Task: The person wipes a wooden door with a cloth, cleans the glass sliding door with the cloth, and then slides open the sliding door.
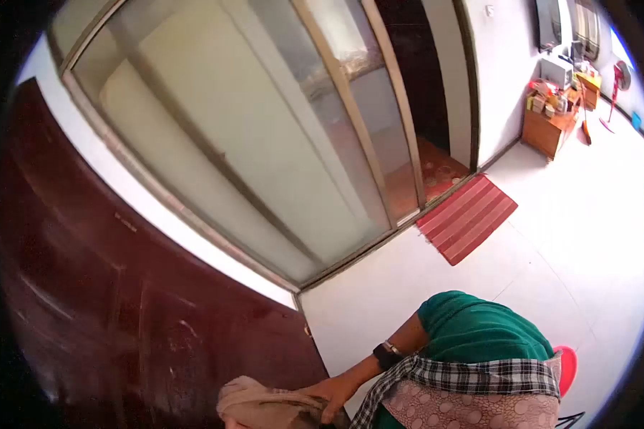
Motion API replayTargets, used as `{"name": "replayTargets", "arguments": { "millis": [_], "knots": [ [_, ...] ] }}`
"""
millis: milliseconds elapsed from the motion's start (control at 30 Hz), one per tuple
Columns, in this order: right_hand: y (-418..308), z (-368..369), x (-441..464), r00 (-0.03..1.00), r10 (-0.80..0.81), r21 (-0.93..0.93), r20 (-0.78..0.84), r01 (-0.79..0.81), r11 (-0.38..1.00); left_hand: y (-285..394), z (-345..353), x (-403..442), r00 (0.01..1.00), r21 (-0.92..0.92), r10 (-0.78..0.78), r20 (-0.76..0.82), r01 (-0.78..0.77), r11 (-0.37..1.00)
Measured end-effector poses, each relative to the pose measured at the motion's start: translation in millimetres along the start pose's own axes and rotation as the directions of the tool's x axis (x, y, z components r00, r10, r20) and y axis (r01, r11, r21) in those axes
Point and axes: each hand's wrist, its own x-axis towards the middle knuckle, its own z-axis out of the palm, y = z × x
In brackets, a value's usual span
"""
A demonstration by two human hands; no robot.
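My right hand (335, 395) reaches in from the lower right, below a green sleeve and a dark wristwatch (387, 354). Its fingers are closed on a crumpled beige cloth (265, 404), which lies in front of the dark red-brown door (129, 307); whether cloth and door touch is not clear. The frame's bottom edge cuts off part of the cloth. A black-and-white checked cloth (479, 375) crosses the patterned pinkish garment on my body. My left hand does not show.
Framed glass panels (229, 136) stand beyond the door, with a dark doorway beside them. A red striped mat (467, 219) lies on the white floor. Farther right are a wooden cabinet (544, 132) with items on top and a red fan (621, 75). Something red (567, 368) shows behind my body.
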Motion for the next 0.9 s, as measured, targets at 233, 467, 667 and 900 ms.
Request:
{"name": "replayTargets", "arguments": {
  "millis": [233, 467, 667, 900],
  "knots": [
    [-58.7, -67.9, -90.8, 0.955, 0.263, -0.227, -0.134, -0.288, 0.93, 51.1, 114.5, 51.8, 0.954, -0.305, -0.126, -0.271, 0.039, 0.952],
    [-76.3, -158.8, -248.4, 0.637, 0.128, -0.049, -0.76, -0.253, 0.966, -24.0, 255.5, 52.9, 0.81, -0.719, -0.537, -0.235, 0.226, 0.657],
    [-146.3, -196.3, -352.9, 0.405, -0.083, 0.008, -0.91, 0.218, 0.976, -83.7, 389.3, 82.5, 0.653, -0.409, -0.684, 0.326, 0.75, 0.521],
    [-245.5, -247.4, -387.3, 0.192, -0.182, -0.021, -0.964, 0.632, 0.775, -86.3, 376.8, 181.6, 0.893, -0.641, -0.309, 0.328, 0.451, 0.621]
  ]
}}
